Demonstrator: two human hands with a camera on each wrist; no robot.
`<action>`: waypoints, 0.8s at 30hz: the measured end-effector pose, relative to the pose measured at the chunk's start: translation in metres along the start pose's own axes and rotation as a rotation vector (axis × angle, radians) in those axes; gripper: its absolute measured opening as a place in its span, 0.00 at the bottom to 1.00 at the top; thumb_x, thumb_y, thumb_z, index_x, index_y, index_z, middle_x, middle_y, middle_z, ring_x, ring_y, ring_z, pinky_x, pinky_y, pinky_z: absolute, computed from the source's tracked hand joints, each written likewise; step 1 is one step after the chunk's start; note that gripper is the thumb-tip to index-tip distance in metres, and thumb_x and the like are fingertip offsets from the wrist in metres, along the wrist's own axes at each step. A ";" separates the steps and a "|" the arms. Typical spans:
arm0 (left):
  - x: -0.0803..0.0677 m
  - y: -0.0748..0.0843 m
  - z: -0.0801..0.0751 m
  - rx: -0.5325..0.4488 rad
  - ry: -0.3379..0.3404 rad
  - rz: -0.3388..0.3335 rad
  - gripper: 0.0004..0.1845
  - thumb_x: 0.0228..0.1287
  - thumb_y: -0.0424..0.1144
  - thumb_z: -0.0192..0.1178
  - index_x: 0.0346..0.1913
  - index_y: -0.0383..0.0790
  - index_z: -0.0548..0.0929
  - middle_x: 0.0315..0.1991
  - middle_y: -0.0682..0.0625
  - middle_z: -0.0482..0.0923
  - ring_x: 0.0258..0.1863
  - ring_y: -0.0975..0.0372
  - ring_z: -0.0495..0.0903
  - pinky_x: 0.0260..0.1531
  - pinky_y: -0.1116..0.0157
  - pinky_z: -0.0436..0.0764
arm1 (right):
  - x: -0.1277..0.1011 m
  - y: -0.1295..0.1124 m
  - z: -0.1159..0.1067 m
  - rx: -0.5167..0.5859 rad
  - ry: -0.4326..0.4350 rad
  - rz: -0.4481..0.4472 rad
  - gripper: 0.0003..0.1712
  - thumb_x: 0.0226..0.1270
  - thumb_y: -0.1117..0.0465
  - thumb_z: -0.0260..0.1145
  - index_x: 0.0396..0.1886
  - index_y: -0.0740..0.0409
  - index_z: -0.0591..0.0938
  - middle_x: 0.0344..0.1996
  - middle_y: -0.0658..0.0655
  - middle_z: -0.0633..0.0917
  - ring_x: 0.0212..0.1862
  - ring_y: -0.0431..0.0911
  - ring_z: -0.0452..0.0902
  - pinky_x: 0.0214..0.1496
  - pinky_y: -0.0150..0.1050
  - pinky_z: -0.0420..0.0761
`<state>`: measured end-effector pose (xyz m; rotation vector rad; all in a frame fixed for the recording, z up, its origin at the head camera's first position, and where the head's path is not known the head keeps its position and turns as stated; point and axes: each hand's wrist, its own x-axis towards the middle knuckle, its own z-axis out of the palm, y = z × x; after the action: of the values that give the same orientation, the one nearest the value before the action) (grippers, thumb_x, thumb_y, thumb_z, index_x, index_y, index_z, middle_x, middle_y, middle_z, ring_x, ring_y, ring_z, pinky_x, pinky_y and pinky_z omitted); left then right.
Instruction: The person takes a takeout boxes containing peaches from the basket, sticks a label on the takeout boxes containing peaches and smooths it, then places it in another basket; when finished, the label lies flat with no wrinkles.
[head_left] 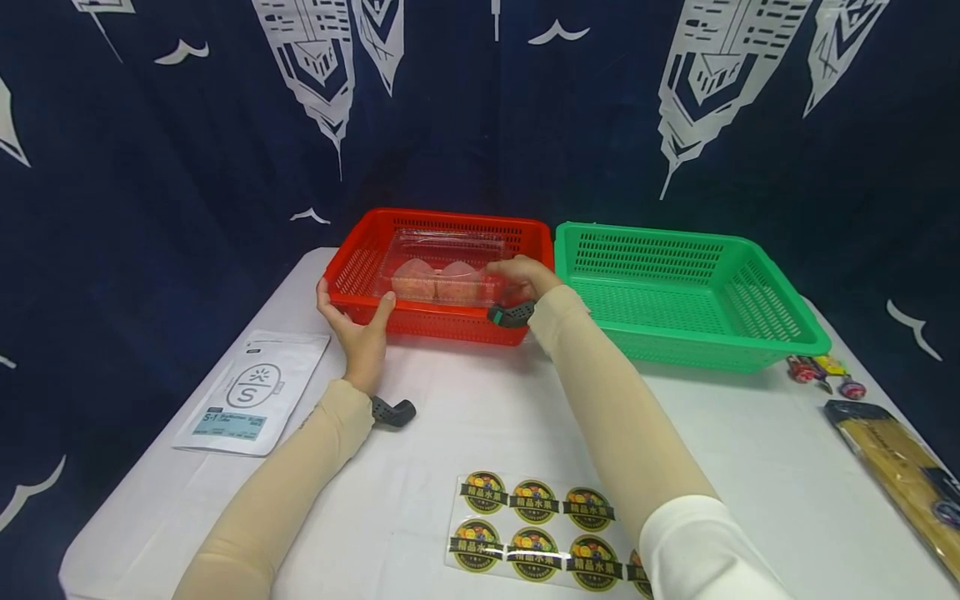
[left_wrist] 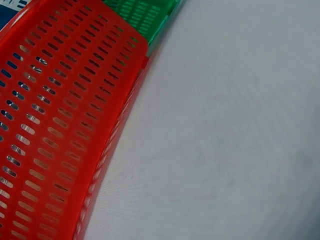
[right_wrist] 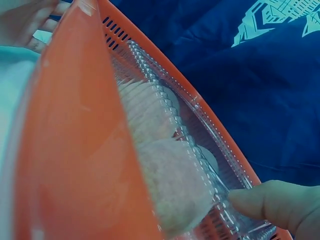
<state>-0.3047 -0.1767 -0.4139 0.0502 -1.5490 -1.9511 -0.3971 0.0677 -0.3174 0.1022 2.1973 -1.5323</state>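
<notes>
A red plastic basket (head_left: 457, 323) stands at the back of the table. In it is a clear plastic clamshell box (head_left: 450, 243), its lid raised behind, with two pinkish round fruits, apparently peaches (right_wrist: 177, 182). My left hand (head_left: 363, 346) holds the basket's front left corner, thumb at the front rim and fingers round the left side. Over the basket's right end, my right hand (head_left: 525, 273) grips the box's right edge; the right wrist view shows the thumb (right_wrist: 265, 200) against the clear plastic. The other right fingers are mostly hidden there.
A green basket (head_left: 697, 350) adjoins the red one on the right. At left lies a white pouch (head_left: 251, 392), in front a sheet of round fruit stickers (head_left: 532, 533). Wrapped candies (head_left: 825, 371) and a brown-and-black package (head_left: 896, 467) lie along the right edge.
</notes>
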 end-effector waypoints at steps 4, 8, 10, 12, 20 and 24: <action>0.000 0.000 -0.001 0.011 0.002 -0.002 0.55 0.70 0.38 0.72 0.86 0.51 0.44 0.84 0.47 0.49 0.83 0.55 0.53 0.81 0.61 0.60 | 0.000 -0.001 0.000 -0.018 -0.016 0.005 0.42 0.82 0.54 0.64 0.86 0.64 0.60 0.83 0.65 0.62 0.77 0.62 0.68 0.78 0.53 0.72; -0.001 0.001 -0.001 0.021 0.004 -0.003 0.55 0.70 0.39 0.72 0.86 0.50 0.43 0.84 0.48 0.49 0.83 0.56 0.53 0.80 0.61 0.61 | 0.001 -0.001 0.001 -0.020 -0.016 0.001 0.33 0.81 0.55 0.65 0.79 0.62 0.72 0.80 0.64 0.68 0.77 0.63 0.68 0.77 0.54 0.73; -0.001 0.001 0.000 0.019 0.004 -0.005 0.55 0.70 0.39 0.72 0.86 0.50 0.43 0.84 0.48 0.49 0.82 0.57 0.53 0.80 0.61 0.61 | 0.002 0.000 0.002 -0.016 -0.007 -0.005 0.34 0.80 0.55 0.66 0.79 0.62 0.72 0.79 0.64 0.68 0.77 0.63 0.68 0.77 0.55 0.73; -0.001 0.001 0.000 0.015 0.003 -0.005 0.55 0.70 0.39 0.72 0.86 0.50 0.43 0.84 0.48 0.50 0.82 0.58 0.54 0.80 0.61 0.62 | 0.003 0.001 0.002 -0.018 0.008 -0.014 0.36 0.80 0.53 0.67 0.80 0.63 0.70 0.80 0.63 0.65 0.77 0.63 0.65 0.78 0.55 0.72; -0.002 0.003 0.001 0.012 0.004 -0.002 0.55 0.69 0.38 0.72 0.86 0.50 0.44 0.84 0.47 0.50 0.82 0.57 0.54 0.80 0.62 0.61 | 0.003 0.003 0.004 0.056 0.035 -0.089 0.25 0.79 0.49 0.66 0.66 0.57 0.73 0.80 0.59 0.60 0.80 0.60 0.58 0.81 0.61 0.65; -0.002 0.004 0.001 0.017 0.001 -0.007 0.55 0.70 0.38 0.72 0.86 0.51 0.43 0.84 0.47 0.50 0.82 0.57 0.54 0.80 0.61 0.61 | 0.002 0.004 0.005 0.146 0.079 -0.118 0.26 0.76 0.50 0.66 0.53 0.48 0.56 0.72 0.60 0.56 0.77 0.59 0.57 0.81 0.59 0.66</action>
<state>-0.3016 -0.1755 -0.4111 0.0643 -1.5665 -1.9432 -0.3962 0.0643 -0.3230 0.0814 2.1840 -1.7819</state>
